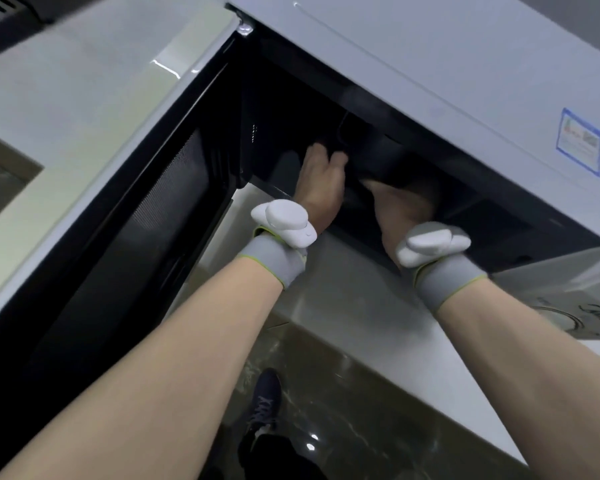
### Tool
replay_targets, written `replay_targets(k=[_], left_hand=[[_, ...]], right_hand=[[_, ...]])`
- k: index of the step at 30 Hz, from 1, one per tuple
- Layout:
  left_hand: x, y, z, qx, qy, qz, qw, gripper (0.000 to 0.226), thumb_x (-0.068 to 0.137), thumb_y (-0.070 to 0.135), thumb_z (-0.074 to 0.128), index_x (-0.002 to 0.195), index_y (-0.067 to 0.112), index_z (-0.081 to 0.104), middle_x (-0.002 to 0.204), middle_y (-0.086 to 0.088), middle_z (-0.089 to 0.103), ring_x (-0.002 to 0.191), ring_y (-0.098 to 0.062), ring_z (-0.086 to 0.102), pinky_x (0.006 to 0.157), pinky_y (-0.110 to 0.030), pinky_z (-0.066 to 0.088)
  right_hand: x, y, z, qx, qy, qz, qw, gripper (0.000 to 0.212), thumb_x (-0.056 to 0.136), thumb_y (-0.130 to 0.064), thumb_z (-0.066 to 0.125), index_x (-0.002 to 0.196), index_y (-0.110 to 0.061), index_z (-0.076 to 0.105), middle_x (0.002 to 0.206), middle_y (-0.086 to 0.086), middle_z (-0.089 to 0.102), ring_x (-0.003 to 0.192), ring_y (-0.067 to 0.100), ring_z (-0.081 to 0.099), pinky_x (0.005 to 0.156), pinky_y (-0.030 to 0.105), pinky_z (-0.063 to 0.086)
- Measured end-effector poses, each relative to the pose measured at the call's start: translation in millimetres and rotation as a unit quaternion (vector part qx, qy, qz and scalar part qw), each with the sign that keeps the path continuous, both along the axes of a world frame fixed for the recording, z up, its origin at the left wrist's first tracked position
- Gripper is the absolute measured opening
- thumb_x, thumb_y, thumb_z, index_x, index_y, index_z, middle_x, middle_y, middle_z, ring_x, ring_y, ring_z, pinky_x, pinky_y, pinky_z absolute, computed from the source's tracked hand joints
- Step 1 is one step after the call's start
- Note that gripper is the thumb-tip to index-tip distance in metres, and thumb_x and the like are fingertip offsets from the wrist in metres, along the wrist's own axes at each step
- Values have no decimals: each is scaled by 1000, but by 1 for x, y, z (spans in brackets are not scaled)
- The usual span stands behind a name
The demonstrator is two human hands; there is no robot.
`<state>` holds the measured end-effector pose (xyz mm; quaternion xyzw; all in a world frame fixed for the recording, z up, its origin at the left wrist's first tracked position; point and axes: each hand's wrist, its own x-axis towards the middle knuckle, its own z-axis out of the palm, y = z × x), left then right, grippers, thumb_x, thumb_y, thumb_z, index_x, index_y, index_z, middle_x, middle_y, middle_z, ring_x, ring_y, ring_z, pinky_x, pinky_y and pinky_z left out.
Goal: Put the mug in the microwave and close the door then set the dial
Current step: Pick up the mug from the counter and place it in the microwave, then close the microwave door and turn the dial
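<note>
The white microwave (430, 57) stands with its dark door (146, 216) swung wide to the left. Both my hands are inside the black cavity. A dark mug (378, 155) shows dimly in there, hard to tell from the shadow. My left hand (321, 183) has its fingers curled at the mug's left side, where a thin handle loop shows. My right hand (404, 206) is against the mug's lower right side, its fingers hidden in the dark. The dial (561, 320) sits on the control panel at the lower right, partly cut off by my right forearm.
The microwave rests on a pale counter (326, 306) with its front edge below my arms. A recessed sink (0, 181) lies at the far left beyond the door. A blue label (579, 140) is stuck on the microwave's top. My shoe (265, 396) is on the dark floor.
</note>
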<state>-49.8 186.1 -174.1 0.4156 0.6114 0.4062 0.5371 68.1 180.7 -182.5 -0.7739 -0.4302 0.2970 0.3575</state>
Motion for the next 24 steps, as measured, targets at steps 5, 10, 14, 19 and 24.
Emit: replay_targets(k=[5,10,14,19,24], left_hand=[[-15,-31,3,34,1,61,998,35,102,13,48,136,8,55,136,-13,61,120,-24,57,101,-23,41],[-17,-84,23,-9,1,121,993,21,96,10,46,105,12,65,102,-11,72,101,-34,63,90,-42,50],[-24,-110,52,-12,28,72,997,16,94,12,50,104,12,62,93,-4,72,99,-30,65,86,-37,49],[-42,-122,106,15,42,17,999,15,95,17,47,102,23,58,97,-3,71,96,-27,69,89,-46,57],[-72,-122,159,85,81,-35,992,17,95,16,47,103,24,59,94,0,71,90,-21,70,86,-46,59]], right_hand=[[-26,-47,12,76,-75,-110,988,62,73,-31,90,125,-6,68,120,12,72,113,30,68,101,42,52],[-47,-86,23,43,17,-132,990,31,85,-6,80,113,-7,67,93,6,67,81,20,61,85,33,55],[-67,-121,37,5,55,-87,995,22,87,-6,70,107,-15,69,92,0,72,89,21,69,82,33,57],[-95,-152,72,-27,82,0,996,5,93,-13,66,91,-18,68,88,1,74,79,14,65,76,39,57],[-122,-173,104,-13,155,49,987,7,94,-7,63,93,-11,69,80,8,75,60,10,63,55,26,53]])
